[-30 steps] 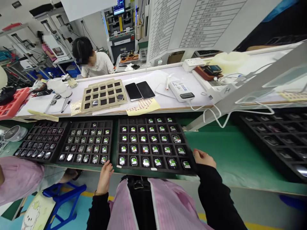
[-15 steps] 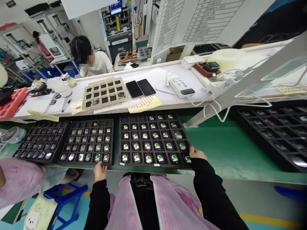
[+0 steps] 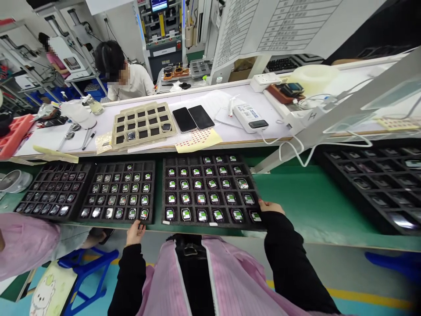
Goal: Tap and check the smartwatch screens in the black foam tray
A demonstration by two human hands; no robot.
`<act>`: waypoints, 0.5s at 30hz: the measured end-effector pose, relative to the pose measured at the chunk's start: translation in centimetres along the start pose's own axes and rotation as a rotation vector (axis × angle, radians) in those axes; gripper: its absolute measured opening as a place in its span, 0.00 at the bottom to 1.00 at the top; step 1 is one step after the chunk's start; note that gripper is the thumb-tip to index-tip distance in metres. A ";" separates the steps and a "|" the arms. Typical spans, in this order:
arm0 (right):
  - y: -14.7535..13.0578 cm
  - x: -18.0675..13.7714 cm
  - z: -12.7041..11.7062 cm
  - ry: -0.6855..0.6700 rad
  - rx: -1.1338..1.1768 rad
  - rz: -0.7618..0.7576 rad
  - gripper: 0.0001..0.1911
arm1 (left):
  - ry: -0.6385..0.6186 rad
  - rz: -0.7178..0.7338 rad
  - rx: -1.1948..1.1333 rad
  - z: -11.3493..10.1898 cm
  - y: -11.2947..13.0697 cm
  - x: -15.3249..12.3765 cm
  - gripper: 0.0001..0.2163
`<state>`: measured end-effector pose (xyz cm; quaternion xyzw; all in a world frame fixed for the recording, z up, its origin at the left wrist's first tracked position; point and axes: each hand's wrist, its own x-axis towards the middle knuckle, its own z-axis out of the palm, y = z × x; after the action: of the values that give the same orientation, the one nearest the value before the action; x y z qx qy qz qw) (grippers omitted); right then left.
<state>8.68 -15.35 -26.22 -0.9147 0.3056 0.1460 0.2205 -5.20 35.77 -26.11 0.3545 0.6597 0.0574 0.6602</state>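
Observation:
A black foam tray (image 3: 205, 205) of square smartwatches with green-and-white screens lies on the green bench surface in front of me. My right hand (image 3: 271, 207) grips its right edge near the front corner, fingers partly hidden by the tray. To the left lies a second foam tray (image 3: 108, 168), also filled with smartwatches. My left hand (image 3: 134, 232) holds this tray's front edge near its right corner, fingers closed at the rim. A narrow green strip separates the two trays. Several compartments at the back of each tray hold no watch.
Another watch tray (image 3: 52, 193) stands far left, and a black tray (image 3: 378, 188) lies far right. On the shelf above are a beige tray (image 3: 141, 125), two phones (image 3: 192, 118) and a white cable (image 3: 304, 153). A metal post (image 3: 315, 118) slants upward. Co-workers sit left and opposite.
Both hands keep their places at the tray edges. The view has shifted slightly; the trays look nearly unmoved.

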 end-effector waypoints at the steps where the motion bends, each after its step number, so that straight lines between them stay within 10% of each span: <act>1: -0.1 -0.1 -0.2 0.027 0.010 -0.005 0.16 | -0.003 -0.017 -0.006 0.0 0.2 -0.1 0.12; 6: -4.8 -4.6 0.4 0.162 0.125 -0.193 0.25 | -0.077 -0.124 -0.075 -0.2 1.9 -1.4 0.12; 8: -8.9 -8.9 2.0 -0.114 0.486 -0.429 0.25 | -0.111 -0.141 -0.120 -0.2 2.6 -2.1 0.13; 10: -13.5 -13.6 4.5 -0.683 0.777 -0.433 0.27 | -0.152 -0.130 -0.171 0.1 3.2 -2.8 0.14; 15: -24.6 -20.7 11.6 -1.067 0.802 -0.313 0.26 | -0.300 -0.071 -0.310 0.6 3.5 -4.9 0.12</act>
<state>6.51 18.21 -20.18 -0.5988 0.0497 0.4186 0.6810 -3.91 35.45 -20.19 0.2300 0.5493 0.0815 0.7992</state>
